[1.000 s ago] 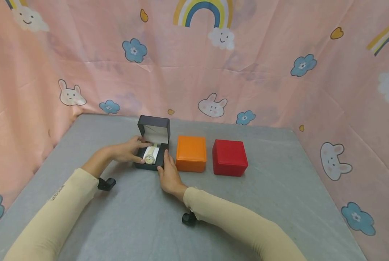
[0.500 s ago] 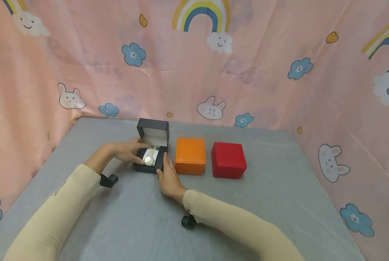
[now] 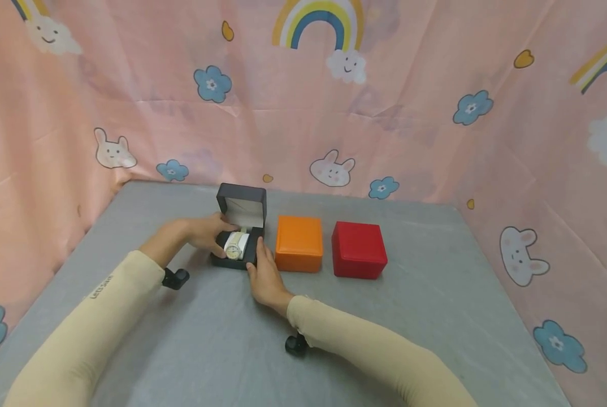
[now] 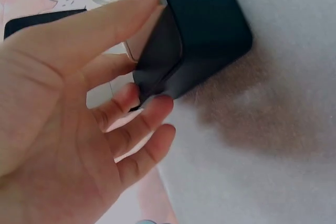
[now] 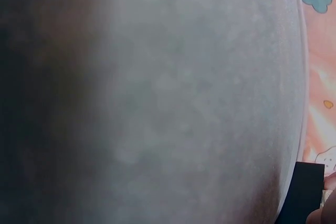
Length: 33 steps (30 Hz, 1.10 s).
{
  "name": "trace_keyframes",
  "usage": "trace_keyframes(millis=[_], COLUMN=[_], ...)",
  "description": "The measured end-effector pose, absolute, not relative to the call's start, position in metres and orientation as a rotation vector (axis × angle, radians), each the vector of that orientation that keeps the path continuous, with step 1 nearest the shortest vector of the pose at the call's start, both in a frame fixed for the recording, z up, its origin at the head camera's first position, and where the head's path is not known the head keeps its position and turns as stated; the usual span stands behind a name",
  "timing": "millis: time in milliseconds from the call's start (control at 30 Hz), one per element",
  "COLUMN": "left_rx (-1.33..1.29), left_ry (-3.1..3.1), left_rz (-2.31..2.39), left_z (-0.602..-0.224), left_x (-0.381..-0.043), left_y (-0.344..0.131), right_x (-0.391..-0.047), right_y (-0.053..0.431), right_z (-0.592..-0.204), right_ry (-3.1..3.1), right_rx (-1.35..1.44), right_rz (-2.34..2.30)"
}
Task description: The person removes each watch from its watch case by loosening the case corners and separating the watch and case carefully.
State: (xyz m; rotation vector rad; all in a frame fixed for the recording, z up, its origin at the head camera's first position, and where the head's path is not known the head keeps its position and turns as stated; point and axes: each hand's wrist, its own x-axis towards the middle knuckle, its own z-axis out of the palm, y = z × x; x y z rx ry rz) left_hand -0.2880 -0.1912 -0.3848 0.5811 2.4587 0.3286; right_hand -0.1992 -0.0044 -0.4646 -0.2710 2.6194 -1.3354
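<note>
A dark watch box (image 3: 241,264) stands with its lid (image 3: 242,195) raised on the grey-covered table. Inside, a watch (image 3: 234,249) with a pale strap is wrapped round a white cushion (image 3: 244,242). From the left, my left hand (image 3: 202,233) pinches the cushion, thumb at the near end and index finger at the far end. In the left wrist view its other fingers (image 4: 152,116) bend beside the box wall. My right hand (image 3: 267,278) lies along the box's right side, fingers mostly straight against it. The right wrist view shows mainly blurred tablecloth (image 5: 184,93).
An orange box (image 3: 299,243), closed, sits just right of the watch box. Farther right is a closed red box (image 3: 359,249). Pink printed curtain (image 3: 410,130) hangs behind and along both sides of the table.
My left wrist has shifted slightly right and away from me, with its fingertips still at the cushion. The right hand and the boxes hold their places; the head view sways a little.
</note>
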Motion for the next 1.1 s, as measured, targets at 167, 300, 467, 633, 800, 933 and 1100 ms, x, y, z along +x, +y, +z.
trace_keyframes(millis=[167,300,467,633,800,933,1100], left_rx=[0.568,0.577,0.582,0.602,0.613,0.632,0.669], left_ry=[2.498,2.505,2.484,2.462,2.47,2.505,2.506], left_rz=[0.243,0.214,0.23,0.265,0.298,0.295,0.327], left_z=[-0.3834,-0.3816,-0.3822,-0.3842,-0.3826,-0.3804,-0.3772], left_x=[-0.2867,-0.2861,-0.2859,-0.2862,-0.2838,-0.2809,-0.2791], left_y=[-0.182,-0.1796,-0.1828,-0.1859,-0.1878,-0.1852,-0.1845], right_x=[-0.1999,-0.1997,-0.1993,-0.198,-0.1986,-0.2,-0.1987], right_y=[-0.0032,-0.0025,-0.0032,-0.003,-0.0033,-0.0035,-0.003], right_z=[-0.4646,-0.4651,-0.4653,-0.4647,-0.464,-0.4637,-0.4648], right_ry=[2.62,2.626,2.625,2.628,2.633,2.646,2.639], right_rx=[-0.283,-0.294,-0.296,-0.289,-0.296,-0.306,-0.297], right_rz=[-1.339,-1.341,-1.341,-1.352,-1.352,-1.346,-1.345])
